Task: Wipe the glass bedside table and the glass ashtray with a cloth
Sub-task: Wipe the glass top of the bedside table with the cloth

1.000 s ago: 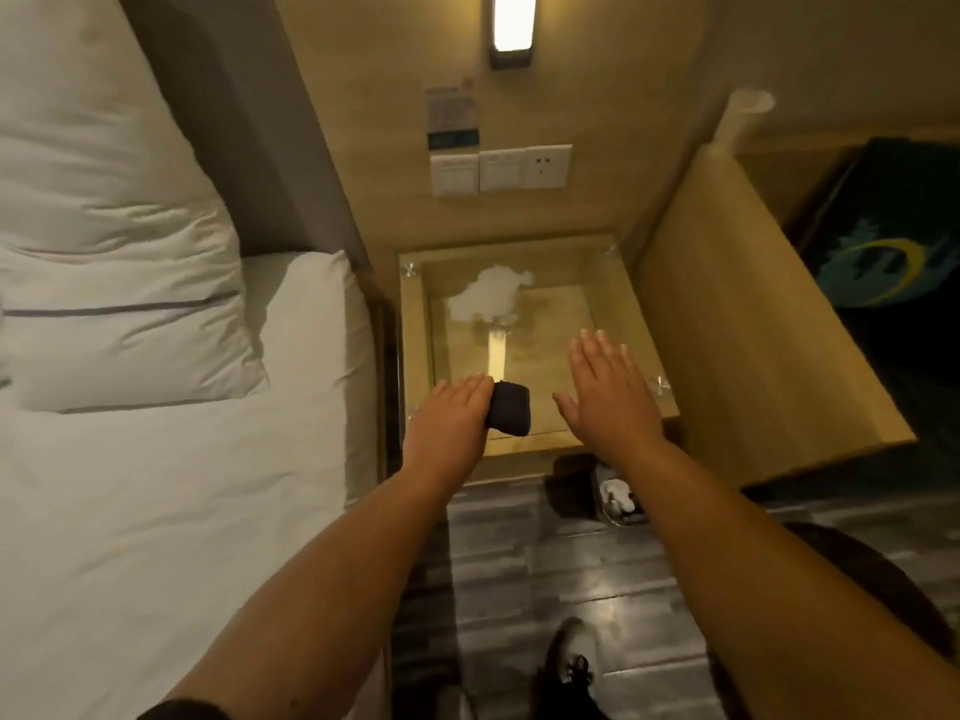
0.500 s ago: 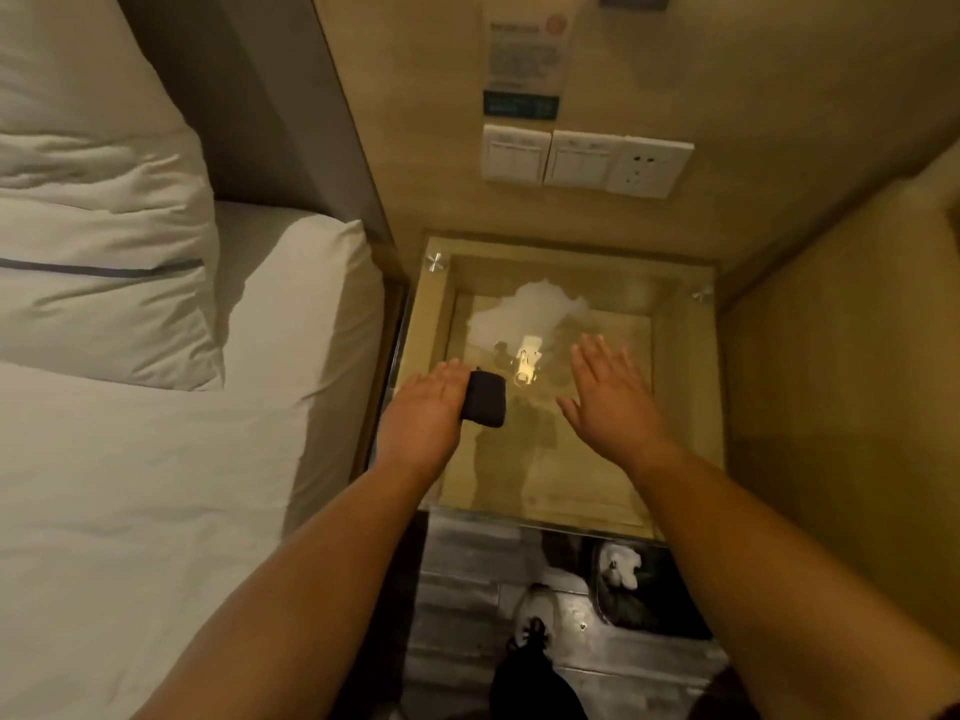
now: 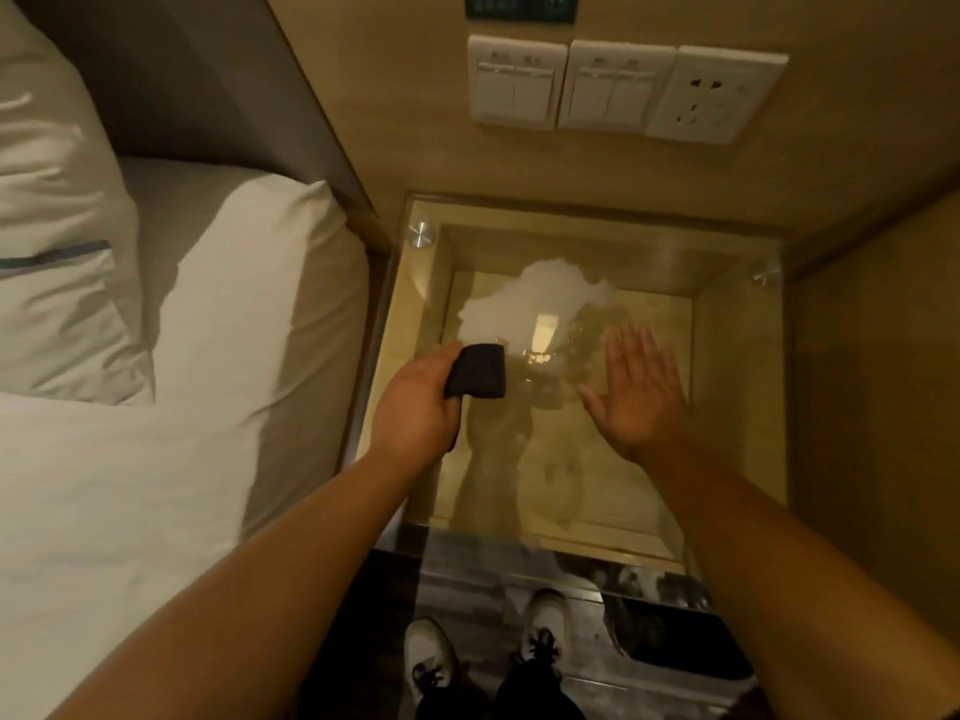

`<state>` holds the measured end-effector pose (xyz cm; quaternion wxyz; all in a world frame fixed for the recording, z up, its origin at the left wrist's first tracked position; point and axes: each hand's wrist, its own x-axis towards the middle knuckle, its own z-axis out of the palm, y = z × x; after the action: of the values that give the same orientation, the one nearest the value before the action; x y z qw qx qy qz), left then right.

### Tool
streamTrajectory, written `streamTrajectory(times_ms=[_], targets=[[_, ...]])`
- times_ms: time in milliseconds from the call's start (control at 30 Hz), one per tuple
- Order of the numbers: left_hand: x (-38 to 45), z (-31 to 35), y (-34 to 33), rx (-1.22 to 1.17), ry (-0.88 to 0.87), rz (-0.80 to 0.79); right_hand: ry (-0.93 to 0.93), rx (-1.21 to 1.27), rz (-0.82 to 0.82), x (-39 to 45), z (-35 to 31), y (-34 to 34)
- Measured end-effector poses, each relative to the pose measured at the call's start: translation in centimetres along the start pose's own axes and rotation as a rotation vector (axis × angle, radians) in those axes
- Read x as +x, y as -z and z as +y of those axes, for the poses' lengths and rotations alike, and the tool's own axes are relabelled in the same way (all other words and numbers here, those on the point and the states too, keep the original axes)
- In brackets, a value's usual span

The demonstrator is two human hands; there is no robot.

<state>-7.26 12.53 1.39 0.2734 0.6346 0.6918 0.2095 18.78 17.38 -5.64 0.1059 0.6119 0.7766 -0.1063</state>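
Our left hand (image 3: 418, 402) has its fingers (image 3: 448, 356) curled round a folded dark cloth (image 3: 479, 371), thumb under, gripping it as a compact pad so a flat face can press on the glass w/o bunching. The right hand (image 3: 641, 394) is spread flat, fingers (image 3: 636, 350) straight and holding nothing, palm down over the pane; we'd judge it's hovering or lightly bracing, can't tell if it touches. The cloth sits over the glass bedside table (image 3: 737, 407) toward its left edge, about midway front to back, so probably at the start of a pass across. Between both hands, approx the centre of the top, there's a glinting clear shape that may be the glass ashtray (image 3: 540, 366); reflections blur it, so not sure. A white patch (image 3: 535, 298) shows toward the back edge, likely something seen thru or mirrored in the pane. The bed (image 3: 182, 407) lies just beside the table's left edge, switches (image 3: 571, 85) on the wall behind
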Motion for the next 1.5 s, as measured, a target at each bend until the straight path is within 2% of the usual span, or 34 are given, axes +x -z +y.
streamTrajectory(times_ms=[100,167,300,467,533,633,767,1167,1500], targets=[[1.8,-0.7,0.7,-0.204,0.166,-0.044,0.008,-0.020,0.010,0.1,0.1,-0.1],[3.5,-1.5,1.7,-0.289,0.205,-0.081,0.009,-0.013,0.021,0.1,0.1,-0.1],[8.4,-1.9,4.6,-0.317,0.265,-0.029,0.001,0.006,-0.016,0.1,-0.2,0.2],[17.2,-2.1,6.3,0.078,0.080,0.197,0.020,0.050,0.035,0.3,-0.2,-0.1],[20.2,-2.5,4.9,0.245,-0.053,0.100,0.011,0.067,0.074,0.3,-0.1,-0.4],[22.1,-4.5,1.4,0.418,-0.130,-0.180,0.024,0.074,0.117,0.3,0.0,-1.0],[22.0,-6.2,0.0,0.558,-0.192,-0.238,0.030,0.068,0.109,0.5,0.3,-1.1],[20.7,-6.2,-1.0,0.586,-0.195,-0.224,0.007,0.071,0.139,0.4,0.4,-1.6],[11.3,-5.5,-1.9,0.589,-0.173,-0.258,-0.001,0.080,0.117,0.1,0.2,-1.1]])
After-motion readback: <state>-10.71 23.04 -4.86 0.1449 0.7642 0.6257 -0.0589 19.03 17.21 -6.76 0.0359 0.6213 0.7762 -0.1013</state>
